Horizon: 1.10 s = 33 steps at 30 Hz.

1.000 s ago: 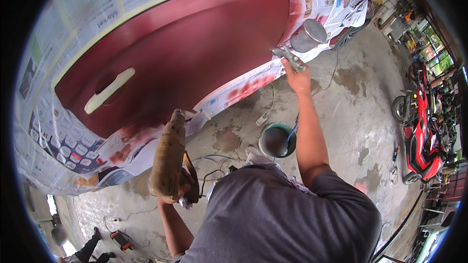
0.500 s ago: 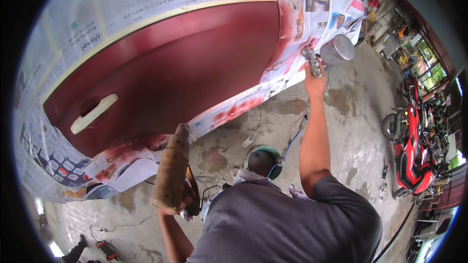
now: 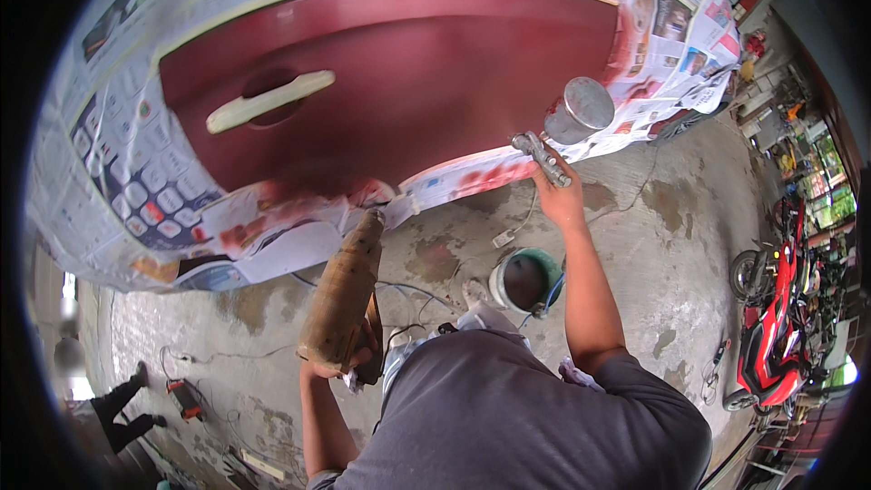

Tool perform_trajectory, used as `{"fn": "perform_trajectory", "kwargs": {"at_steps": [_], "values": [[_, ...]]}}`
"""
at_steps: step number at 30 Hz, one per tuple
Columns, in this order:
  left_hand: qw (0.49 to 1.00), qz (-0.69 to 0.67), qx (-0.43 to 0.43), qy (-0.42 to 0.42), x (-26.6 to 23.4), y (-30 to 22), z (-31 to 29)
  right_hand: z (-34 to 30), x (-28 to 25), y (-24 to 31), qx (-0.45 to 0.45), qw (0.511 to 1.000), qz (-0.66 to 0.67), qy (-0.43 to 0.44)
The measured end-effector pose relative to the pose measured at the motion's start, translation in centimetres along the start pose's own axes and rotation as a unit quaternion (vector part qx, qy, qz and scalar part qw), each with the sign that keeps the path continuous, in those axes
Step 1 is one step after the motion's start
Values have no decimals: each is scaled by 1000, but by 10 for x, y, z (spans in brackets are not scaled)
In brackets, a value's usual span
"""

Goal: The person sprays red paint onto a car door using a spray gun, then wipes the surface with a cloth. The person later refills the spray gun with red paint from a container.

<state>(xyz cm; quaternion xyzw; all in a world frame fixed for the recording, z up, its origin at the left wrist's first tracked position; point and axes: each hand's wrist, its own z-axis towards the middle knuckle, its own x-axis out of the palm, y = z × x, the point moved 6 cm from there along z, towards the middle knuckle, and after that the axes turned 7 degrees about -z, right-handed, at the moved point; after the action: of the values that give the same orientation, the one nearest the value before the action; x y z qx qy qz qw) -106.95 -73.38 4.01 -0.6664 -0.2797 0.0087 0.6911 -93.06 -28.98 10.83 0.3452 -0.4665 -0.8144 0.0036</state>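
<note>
A dark red car door panel (image 3: 435,91) stands in front of me, framed by masking tape and newspaper sheets (image 3: 136,172). Pale tape covers its door handle (image 3: 270,102). My right hand (image 3: 561,200) is closed around a metal spray gun (image 3: 543,159) with a round silver cup (image 3: 581,111), held near the panel's lower right edge. In my left hand (image 3: 365,345) is a brown, paint-crusted heat gun (image 3: 343,295). Its nozzle points up toward the panel's lower edge, beside red-stained paper. Whether the nozzle touches the paper cannot be seen.
Below the door, a bucket (image 3: 549,260) stands on the concrete floor (image 3: 671,299), with hoses and cords around it. A red motorcycle (image 3: 771,336) is parked at the right. Another person's legs (image 3: 118,404) and an orange-and-black tool (image 3: 184,399) are at the lower left.
My right hand has brought the spray gun leftward and lower, from the papered right side to the door's lower right edge. The view has swung left; my left hand still holds the heat gun.
</note>
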Motion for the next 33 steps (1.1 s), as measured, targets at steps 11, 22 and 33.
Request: {"fn": "perform_trajectory", "kwargs": {"at_steps": [11,22,33], "values": [[997,-39,8,-59,-66,-20,-102,-111,158,105,-61,993,28,95],[994,-63,36,-76,-87,-17,-120,-90,183,135,-64,990,-12,127],[995,-60,58,-49,-55,-9,-26,34,2,17,1,991,-124,-53]]}}
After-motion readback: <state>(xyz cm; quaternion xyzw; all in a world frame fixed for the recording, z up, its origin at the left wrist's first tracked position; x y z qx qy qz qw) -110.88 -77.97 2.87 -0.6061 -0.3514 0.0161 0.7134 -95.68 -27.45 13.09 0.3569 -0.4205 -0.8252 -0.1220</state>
